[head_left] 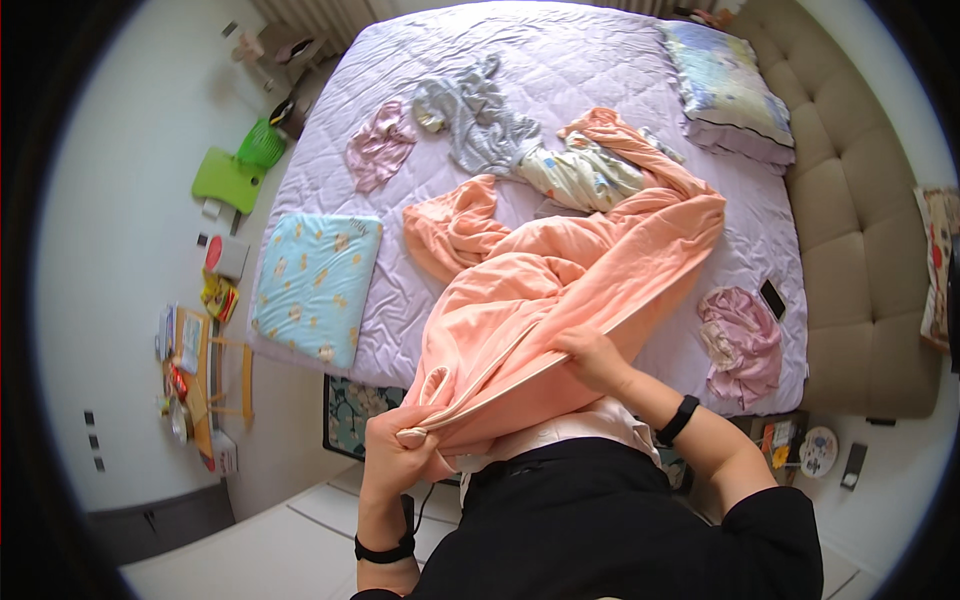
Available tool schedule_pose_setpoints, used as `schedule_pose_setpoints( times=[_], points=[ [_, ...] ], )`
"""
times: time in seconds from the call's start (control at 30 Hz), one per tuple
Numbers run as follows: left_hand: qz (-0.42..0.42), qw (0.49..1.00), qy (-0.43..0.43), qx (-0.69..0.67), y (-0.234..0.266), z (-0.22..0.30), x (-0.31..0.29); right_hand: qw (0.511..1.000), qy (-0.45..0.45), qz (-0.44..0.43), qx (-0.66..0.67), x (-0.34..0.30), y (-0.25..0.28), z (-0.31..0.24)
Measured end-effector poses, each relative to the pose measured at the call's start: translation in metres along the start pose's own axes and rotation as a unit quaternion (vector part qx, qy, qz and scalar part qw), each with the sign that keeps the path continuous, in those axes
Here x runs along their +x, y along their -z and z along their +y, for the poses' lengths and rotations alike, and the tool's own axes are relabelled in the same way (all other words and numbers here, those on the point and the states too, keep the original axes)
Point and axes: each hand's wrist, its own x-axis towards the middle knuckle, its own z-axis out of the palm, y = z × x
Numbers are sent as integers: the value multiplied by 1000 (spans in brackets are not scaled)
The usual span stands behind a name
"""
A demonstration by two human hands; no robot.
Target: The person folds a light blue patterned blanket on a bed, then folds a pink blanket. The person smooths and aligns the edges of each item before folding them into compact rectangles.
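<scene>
Lilac bed (590,55) | hands (397,443) (593,360) gripping peach fabric (600,290) | patterned cloth (582,178), perhaps clothing, partly covered | blue pillow (317,285), phone (772,299) nearby

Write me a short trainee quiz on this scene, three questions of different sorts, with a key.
1. What do the left hand and right hand both grip?
A) a crumpled grey cloth
B) the soft peach fabric with pale piping
C) a bright green plastic basket

2. True or false: a black rectangular phone lies next to a crumpled pink cloth, to the person's right.

3. Fill in: the flat light-blue patterned pillow lies toward the person's ____ on the pale lavender bedding.

Key: 1. B; 2. True; 3. left
</scene>
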Motion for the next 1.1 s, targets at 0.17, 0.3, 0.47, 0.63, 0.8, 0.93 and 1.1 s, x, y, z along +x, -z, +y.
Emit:
schedule_pose_setpoints(
  times=[0.17, 0.3, 0.47, 0.63, 0.8, 0.93, 1.1],
  points=[
    [78, 994, 66, -26, 23, -8, -43, 967, -120, -172, 144, 10, 23, 8],
    [125, 987, 88, -56, 35, -11, -67, 939, -69, -300, 152, 24, 16, 1],
    [145, 983, 72, -84, 39, -6, -93, 969, 73, -221, 86, 62, -21, -17],
    [107, 988, 31, -102, 43, 13, -101, 954, 147, -256, 53, 62, -77, -23],
    [113, 990, 28, -84, 55, 13, -106, 970, 68, -183, 147, 76, -93, 4],
    [172, 979, 79, -74, 63, -4, -106, 949, -21, -187, 254, 107, -21, 1],
    [203, 976, 68, -44, 67, -8, -77, 967, 34, -202, 153, 125, 84, -40]
  ],
)
